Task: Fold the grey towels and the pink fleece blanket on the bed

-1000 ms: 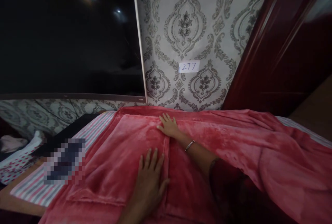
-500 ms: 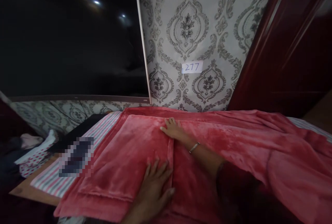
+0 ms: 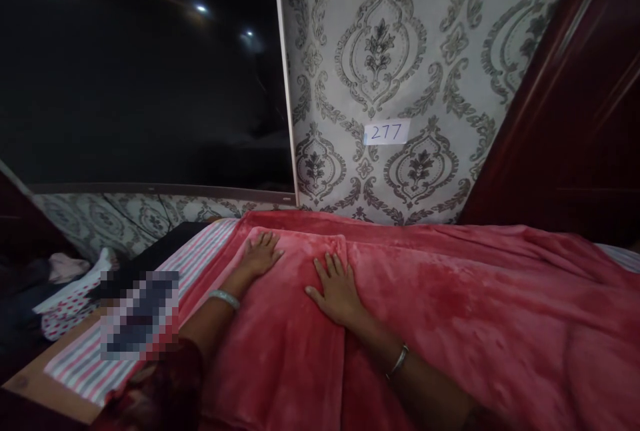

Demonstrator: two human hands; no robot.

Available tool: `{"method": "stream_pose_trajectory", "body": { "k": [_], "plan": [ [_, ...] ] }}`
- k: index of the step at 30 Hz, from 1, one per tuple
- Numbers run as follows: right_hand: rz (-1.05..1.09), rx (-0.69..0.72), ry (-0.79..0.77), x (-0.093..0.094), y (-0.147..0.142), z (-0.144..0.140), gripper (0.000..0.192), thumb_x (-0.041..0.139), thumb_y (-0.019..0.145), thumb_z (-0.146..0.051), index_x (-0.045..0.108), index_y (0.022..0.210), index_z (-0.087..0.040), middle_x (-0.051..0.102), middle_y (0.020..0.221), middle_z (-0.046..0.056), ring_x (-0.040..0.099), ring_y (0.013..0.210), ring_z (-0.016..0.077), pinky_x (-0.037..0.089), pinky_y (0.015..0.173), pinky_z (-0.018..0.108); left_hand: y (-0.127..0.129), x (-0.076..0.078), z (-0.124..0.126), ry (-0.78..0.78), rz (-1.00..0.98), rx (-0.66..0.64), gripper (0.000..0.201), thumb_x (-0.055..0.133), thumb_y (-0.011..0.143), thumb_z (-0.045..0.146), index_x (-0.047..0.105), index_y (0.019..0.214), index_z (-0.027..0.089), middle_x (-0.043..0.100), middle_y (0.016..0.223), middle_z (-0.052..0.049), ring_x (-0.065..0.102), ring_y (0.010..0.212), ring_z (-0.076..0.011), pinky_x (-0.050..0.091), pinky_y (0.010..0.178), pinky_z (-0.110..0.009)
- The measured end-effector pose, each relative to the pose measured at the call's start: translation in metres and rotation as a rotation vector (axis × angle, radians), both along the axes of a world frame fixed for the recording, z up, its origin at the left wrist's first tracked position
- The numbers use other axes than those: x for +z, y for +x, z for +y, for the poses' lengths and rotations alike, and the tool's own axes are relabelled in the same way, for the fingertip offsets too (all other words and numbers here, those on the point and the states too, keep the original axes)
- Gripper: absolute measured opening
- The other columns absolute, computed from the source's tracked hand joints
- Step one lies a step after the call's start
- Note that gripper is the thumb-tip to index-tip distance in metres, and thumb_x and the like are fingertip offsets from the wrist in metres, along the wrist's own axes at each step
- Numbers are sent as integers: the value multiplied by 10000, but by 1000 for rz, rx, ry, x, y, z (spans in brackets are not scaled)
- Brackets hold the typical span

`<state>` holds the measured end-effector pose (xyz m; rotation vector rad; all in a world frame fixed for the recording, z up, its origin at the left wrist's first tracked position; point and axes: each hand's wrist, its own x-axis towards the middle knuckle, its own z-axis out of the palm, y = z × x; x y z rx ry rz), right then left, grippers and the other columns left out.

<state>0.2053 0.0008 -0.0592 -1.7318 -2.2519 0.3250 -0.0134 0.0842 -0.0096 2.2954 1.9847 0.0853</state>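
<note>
A plush red blanket (image 3: 430,304) spreads across the surface in front of me, its left part folded over into a smooth panel. On the far left corner of that panel rests my left hand (image 3: 261,255), palm down with fingers apart. My right hand (image 3: 337,290) lies flat near the panel's right edge, fingers spread on the fabric. Neither hand grips anything. A bracelet shows on each wrist. Toward the right, the blanket is rumpled in loose folds.
Under the blanket's left side shows a striped cloth (image 3: 85,366) on a wooden board. A pixelated dark item (image 3: 143,314) lies there. Behind stand a large black screen (image 3: 150,84), patterned wallpaper with a "277" label (image 3: 387,132), and a dark red door-like panel (image 3: 555,131).
My left hand has moved from the near part of the folded panel to its far left corner. My right hand has drawn slightly nearer to me. The view has shifted a little.
</note>
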Motion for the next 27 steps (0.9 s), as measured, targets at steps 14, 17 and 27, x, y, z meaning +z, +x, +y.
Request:
{"method": "stream_pose_trajectory", "body": {
  "k": [14, 17, 27],
  "plan": [
    [52, 36, -75, 14, 4, 3, 745, 393, 953, -617, 291, 1573, -217, 135, 1655, 112, 30, 1529, 322, 27, 1189, 608, -38, -26, 27, 74, 78, 108, 628, 231, 989, 458, 270, 1563, 205, 184, 1655, -87, 127, 1528, -311, 245, 1151, -646],
    [37, 40, 10, 33, 8, 23, 679, 391, 974, -547, 302, 1568, -230, 169, 1654, 76, 31, 1532, 295, -9, 1194, 591, -38, -29, 27, 78, 71, 100, 639, 225, 985, 465, 259, 1567, 202, 175, 1658, -87, 121, 1529, -312, 270, 1140, -643],
    [-22, -29, 33, -9, 27, 71, 734, 329, 978, -619, 316, 1556, -166, 266, 1624, 133, 157, 1512, 288, 105, 1189, 565, -51, -31, 43, 11, 14, 109, 658, 206, 982, 524, 242, 1571, 231, 148, 1659, -95, 124, 1528, -315, 244, 1150, -632]
  ]
}}
